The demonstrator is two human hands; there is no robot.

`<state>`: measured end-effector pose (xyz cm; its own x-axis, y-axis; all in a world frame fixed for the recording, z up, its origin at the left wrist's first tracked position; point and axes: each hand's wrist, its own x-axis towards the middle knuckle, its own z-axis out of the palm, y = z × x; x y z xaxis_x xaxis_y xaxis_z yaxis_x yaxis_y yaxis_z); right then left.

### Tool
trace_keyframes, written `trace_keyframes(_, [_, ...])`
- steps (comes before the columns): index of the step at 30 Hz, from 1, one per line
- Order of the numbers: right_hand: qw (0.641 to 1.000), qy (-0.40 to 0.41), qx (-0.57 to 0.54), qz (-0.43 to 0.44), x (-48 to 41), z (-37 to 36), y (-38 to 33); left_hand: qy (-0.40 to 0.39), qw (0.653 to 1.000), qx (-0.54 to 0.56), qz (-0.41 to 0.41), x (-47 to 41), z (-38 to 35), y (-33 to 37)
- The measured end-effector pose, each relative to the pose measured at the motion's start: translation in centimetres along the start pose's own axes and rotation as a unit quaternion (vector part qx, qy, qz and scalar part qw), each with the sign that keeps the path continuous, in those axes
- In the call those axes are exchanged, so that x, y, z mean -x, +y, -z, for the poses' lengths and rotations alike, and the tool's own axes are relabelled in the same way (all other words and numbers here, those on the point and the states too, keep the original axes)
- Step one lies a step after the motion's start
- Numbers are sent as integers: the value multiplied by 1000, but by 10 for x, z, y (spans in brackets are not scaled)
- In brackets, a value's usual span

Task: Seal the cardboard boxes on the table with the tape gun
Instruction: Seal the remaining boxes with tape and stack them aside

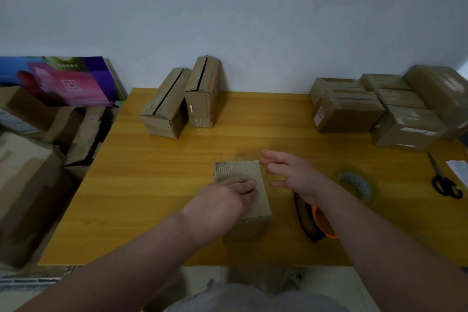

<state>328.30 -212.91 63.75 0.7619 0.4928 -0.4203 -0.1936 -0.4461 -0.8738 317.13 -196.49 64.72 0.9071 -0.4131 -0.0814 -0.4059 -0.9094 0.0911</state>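
Am wearing pale grey-lilac garment [228,296], soft folds showing low between my arms. Left forearm [141,243], right forearm [374,233] showing bare to frame edge. Left hand [222,200], right hand [296,172] going bare too.

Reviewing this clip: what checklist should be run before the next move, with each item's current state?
1. Steady box: ok, left hand rests flat on top.
2. Free right hand: ok, open beside box.
3. Held tape gun: not ok, lies on table under right forearm.
4. Taped box top: cannot tell.
5. Sealed rear-left boxes: not ok, seams gape.
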Motion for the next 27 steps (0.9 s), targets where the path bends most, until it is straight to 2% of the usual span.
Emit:
trace_keyframes(6, [1000, -22, 16, 3, -4, -1, 2, 118, 991, 20, -61, 1, -7, -7])
trace_keyframes(11, [1000, -26, 12, -10, -3, 4, 6, 134, 988, 38, -62, 5, -19, -11])
trace_keyframes(17, [1000, 8, 0, -29, -5, -1, 1, 151, 984, 43, -79, 5, -22, -12])
trace_keyframes(23, [996, 77, 52, 16, -10, -12, -1, 153, 983, 67, -73, 4, -25, -14])
trace_keyframes(27, [970, 138, 171, 104, -15, -17, 2, 167, 982, 56, -72, 3, -26, -15])
